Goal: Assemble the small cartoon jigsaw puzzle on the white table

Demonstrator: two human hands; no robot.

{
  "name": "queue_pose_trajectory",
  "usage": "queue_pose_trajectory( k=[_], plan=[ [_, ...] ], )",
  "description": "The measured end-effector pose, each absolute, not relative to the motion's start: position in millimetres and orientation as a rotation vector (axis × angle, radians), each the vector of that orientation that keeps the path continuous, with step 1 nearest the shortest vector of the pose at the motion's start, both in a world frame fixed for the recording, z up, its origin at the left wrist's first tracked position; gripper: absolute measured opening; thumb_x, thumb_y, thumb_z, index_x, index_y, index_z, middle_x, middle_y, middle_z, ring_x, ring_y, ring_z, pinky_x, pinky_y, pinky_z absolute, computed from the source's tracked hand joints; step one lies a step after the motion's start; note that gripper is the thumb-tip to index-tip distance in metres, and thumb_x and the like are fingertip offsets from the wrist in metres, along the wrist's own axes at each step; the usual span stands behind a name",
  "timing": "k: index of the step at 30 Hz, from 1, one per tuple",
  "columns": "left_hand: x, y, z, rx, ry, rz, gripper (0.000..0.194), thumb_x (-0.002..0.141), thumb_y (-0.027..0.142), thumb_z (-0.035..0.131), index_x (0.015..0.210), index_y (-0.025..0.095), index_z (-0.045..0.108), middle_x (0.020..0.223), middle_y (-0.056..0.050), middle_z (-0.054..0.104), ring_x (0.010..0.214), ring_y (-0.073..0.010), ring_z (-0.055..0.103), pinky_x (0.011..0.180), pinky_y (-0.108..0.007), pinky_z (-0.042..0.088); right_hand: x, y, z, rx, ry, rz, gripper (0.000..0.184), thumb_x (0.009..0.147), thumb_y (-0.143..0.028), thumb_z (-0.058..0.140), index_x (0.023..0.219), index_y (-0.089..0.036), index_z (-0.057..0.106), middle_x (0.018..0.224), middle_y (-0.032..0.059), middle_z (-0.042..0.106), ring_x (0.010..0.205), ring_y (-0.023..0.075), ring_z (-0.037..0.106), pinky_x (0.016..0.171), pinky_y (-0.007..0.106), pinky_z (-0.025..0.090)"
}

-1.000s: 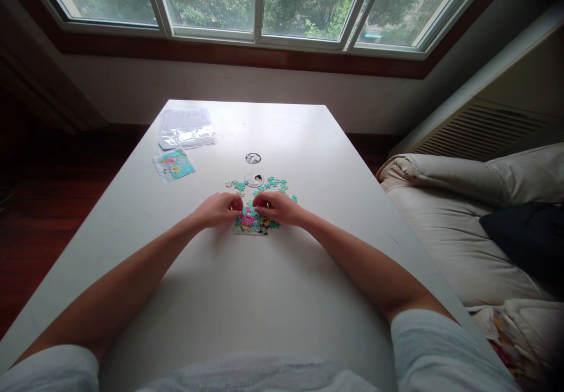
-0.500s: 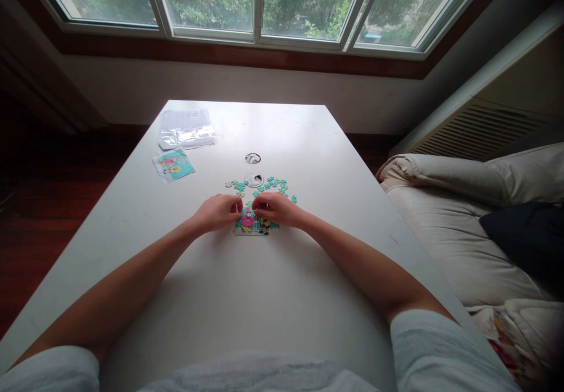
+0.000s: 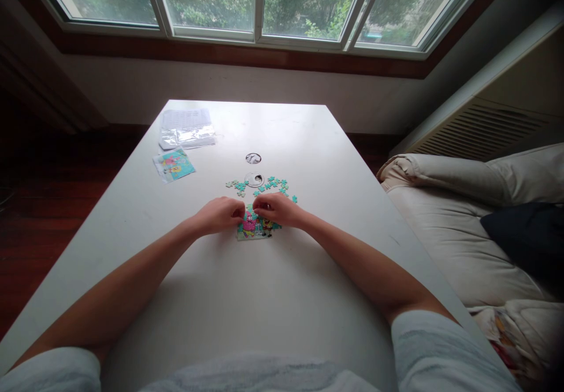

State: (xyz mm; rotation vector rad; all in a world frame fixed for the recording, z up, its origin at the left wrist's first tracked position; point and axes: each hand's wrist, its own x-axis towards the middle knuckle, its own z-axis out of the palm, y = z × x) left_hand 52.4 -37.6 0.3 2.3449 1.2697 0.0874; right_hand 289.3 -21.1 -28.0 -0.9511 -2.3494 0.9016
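Observation:
A partly assembled jigsaw puzzle (image 3: 250,227) with a pink and a yellow cartoon figure lies flat on the white table, between my hands. My left hand (image 3: 219,213) is closed at its upper left edge, fingertips bent onto the border. Over the upper right part, my right hand (image 3: 278,208) is closed in a pinch; whatever sits between its fingertips is too small to make out. Just beyond the hands are several loose turquoise puzzle pieces (image 3: 274,184), with more pieces (image 3: 238,186) to the left.
Two round printed marks or discs, the nearer one (image 3: 254,180) beside the loose pieces, are on the table (image 3: 264,298). At the far left are a picture card (image 3: 175,164) and a clear plastic packet (image 3: 187,129). A pale sofa (image 3: 436,221) stands to the right.
The puzzle has shifted slightly toward me and to the right, turning a little. My left hand has moved slightly right with it; my right hand is almost in the same place.

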Motion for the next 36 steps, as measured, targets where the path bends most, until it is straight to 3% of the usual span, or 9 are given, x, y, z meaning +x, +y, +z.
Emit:
queue_pose_trajectory(
  k=[14, 24, 28, 31, 34, 36],
  plan=[
    [50.3, -43.8, 11.2, 2.296, 1.056, -0.007, 0.008, 0.077, 0.027, 0.061, 0.077, 0.025, 0.069, 0.071, 0.0, 0.066, 0.063, -0.0159, 0.055, 0.056, -0.028, 0.031, 304.2, 0.0, -34.9, -1.077, -2.018, 0.764, 0.018, 0.092, -0.034, 0.059, 0.089, -0.019, 0.068, 0.073, -0.0004, 0.067, 0.062, 0.0111, 0.048, 0.065, 0.024, 0.039],
    [50.4, -45.0, 16.4, 2.351, 1.104, 0.007, 0.008, 0.08, 0.03, 0.062, 0.077, 0.025, 0.067, 0.072, 0.0, 0.067, 0.063, -0.0162, 0.055, 0.057, -0.029, 0.031, 305.2, 2.9, -38.7, -1.102, -2.009, 0.743, 0.019, 0.092, -0.035, 0.058, 0.09, -0.019, 0.069, 0.072, -0.0006, 0.067, 0.063, 0.0117, 0.051, 0.065, 0.025, 0.04],
    [48.2, -33.3, 7.8, 2.422, 1.266, 0.181, 0.017, 0.09, 0.034, 0.053, 0.09, 0.026, 0.068, 0.079, 0.0, 0.069, 0.071, -0.0171, 0.059, 0.062, -0.028, 0.036, 306.5, 3.8, -38.1, -1.09, -2.013, 0.734, 0.018, 0.091, -0.034, 0.058, 0.088, -0.019, 0.069, 0.072, -0.0008, 0.066, 0.064, 0.0117, 0.053, 0.066, 0.025, 0.04],
    [44.4, -24.8, -1.8, 2.473, 1.509, 0.323, 0.027, 0.095, 0.032, 0.047, 0.111, 0.026, 0.068, 0.092, -0.003, 0.071, 0.083, -0.0197, 0.063, 0.067, -0.028, 0.039, 306.7, 4.1, -38.6, -1.088, -2.022, 0.729, 0.018, 0.091, -0.033, 0.059, 0.088, -0.019, 0.069, 0.073, -0.0007, 0.066, 0.065, 0.0118, 0.054, 0.066, 0.025, 0.04],
    [39.6, -19.2, -10.0, 2.469, 1.668, 0.303, 0.037, 0.097, 0.031, 0.045, 0.129, 0.028, 0.063, 0.106, -0.005, 0.071, 0.093, -0.0215, 0.064, 0.071, -0.029, 0.042, 306.6, 4.3, -39.5, -1.091, -2.035, 0.722, 0.018, 0.091, -0.034, 0.059, 0.088, -0.019, 0.069, 0.074, -0.0005, 0.067, 0.065, 0.012, 0.054, 0.067, 0.025, 0.041],
    [37.2, -17.2, -12.8, 2.459, 1.703, 0.265, 0.039, 0.097, 0.031, 0.045, 0.132, 0.03, 0.062, 0.109, -0.005, 0.071, 0.097, -0.0222, 0.065, 0.073, -0.028, 0.043, 306.7, 4.4, -40.2, -1.09, -2.036, 0.72, 0.018, 0.091, -0.034, 0.058, 0.088, -0.02, 0.069, 0.074, -0.0005, 0.067, 0.066, 0.012, 0.054, 0.068, 0.025, 0.041]
  ],
)
